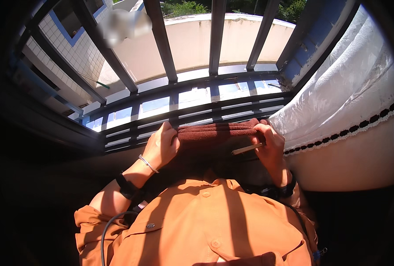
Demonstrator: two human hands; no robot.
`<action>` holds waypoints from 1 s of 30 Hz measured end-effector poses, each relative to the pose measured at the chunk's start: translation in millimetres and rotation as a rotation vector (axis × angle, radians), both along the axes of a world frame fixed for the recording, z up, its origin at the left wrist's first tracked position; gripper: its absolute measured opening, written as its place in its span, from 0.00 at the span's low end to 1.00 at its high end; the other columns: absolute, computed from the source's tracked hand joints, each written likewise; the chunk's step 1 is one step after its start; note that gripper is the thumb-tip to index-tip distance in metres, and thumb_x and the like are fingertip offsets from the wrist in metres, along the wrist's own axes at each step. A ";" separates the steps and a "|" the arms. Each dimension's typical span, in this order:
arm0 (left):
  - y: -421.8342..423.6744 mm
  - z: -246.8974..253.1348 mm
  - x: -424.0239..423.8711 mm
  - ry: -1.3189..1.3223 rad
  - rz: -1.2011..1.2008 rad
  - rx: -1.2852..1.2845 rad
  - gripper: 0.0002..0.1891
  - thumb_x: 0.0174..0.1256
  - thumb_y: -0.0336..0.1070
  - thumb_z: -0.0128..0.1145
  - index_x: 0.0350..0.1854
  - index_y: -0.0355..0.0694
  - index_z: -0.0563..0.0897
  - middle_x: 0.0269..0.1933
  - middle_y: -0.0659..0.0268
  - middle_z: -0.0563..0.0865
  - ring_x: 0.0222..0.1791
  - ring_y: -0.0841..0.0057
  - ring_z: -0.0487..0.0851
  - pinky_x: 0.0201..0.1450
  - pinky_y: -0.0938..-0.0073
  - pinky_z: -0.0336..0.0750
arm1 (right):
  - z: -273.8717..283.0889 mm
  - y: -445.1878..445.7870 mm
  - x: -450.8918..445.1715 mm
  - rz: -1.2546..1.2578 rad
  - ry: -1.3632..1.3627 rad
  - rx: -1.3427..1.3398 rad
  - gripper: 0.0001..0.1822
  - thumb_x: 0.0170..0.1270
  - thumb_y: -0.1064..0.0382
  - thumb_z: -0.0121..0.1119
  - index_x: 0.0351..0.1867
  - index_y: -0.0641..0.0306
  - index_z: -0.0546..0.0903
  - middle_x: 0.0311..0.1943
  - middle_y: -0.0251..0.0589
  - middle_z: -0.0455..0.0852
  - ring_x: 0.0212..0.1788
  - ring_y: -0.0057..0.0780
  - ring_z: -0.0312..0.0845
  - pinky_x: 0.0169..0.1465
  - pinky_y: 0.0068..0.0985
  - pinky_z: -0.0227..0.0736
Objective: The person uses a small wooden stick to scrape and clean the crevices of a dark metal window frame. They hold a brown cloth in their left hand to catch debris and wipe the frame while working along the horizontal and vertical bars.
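A dark red-brown cloth (pixel 213 131), apparently terry, is stretched in folds between my two hands, just in front of the window's lower track. My left hand (pixel 163 144) grips its left end, with the thumb and fingers closed over the fabric. At the other end, my right hand (pixel 270 139) clutches the bunched cloth. A thin flat strip (pixel 246 149), wood-like in look, juts leftward from beneath the right hand's fingers; how it is held there is hidden.
Dark window tracks (pixel 197 111) run beyond the cloth, with upright metal bars (pixel 216 40) behind them. A white curtain (pixel 343 86) with a black-and-white trim hangs at the right. Small debris (pixel 280 85) lies in the sill's right corner. A cable (pixel 105 229) loops beside my left sleeve.
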State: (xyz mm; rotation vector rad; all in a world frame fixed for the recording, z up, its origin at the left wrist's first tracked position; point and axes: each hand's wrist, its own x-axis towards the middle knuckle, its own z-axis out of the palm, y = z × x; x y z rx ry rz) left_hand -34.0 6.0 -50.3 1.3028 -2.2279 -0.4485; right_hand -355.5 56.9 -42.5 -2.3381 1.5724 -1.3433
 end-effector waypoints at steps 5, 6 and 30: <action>-14.0 -6.5 -34.4 0.009 -0.122 0.009 0.06 0.60 0.29 0.59 0.33 0.30 0.81 0.37 0.51 0.79 0.34 0.50 0.82 0.39 0.59 0.78 | 18.5 -33.8 -11.3 -0.237 0.287 -0.043 0.19 0.56 0.71 0.67 0.50 0.58 0.81 0.42 0.43 0.86 0.42 0.46 0.84 0.43 0.36 0.80; -17.0 -7.5 -44.0 0.006 -0.142 0.001 0.06 0.60 0.29 0.59 0.32 0.30 0.80 0.37 0.51 0.79 0.34 0.50 0.82 0.39 0.58 0.78 | 2.3 -39.9 -28.8 -0.338 0.391 0.097 0.16 0.57 0.68 0.66 0.48 0.57 0.80 0.41 0.41 0.86 0.43 0.44 0.84 0.42 0.37 0.80; -50.4 -14.9 -260.5 0.251 -0.219 0.159 0.11 0.51 0.31 0.57 0.34 0.31 0.85 0.53 0.40 0.80 0.47 0.44 0.84 0.51 0.54 0.80 | -20.1 -71.7 -101.4 -0.134 -0.268 0.417 0.14 0.58 0.74 0.46 0.44 0.71 0.79 0.31 0.56 0.83 0.34 0.43 0.83 0.40 0.35 0.76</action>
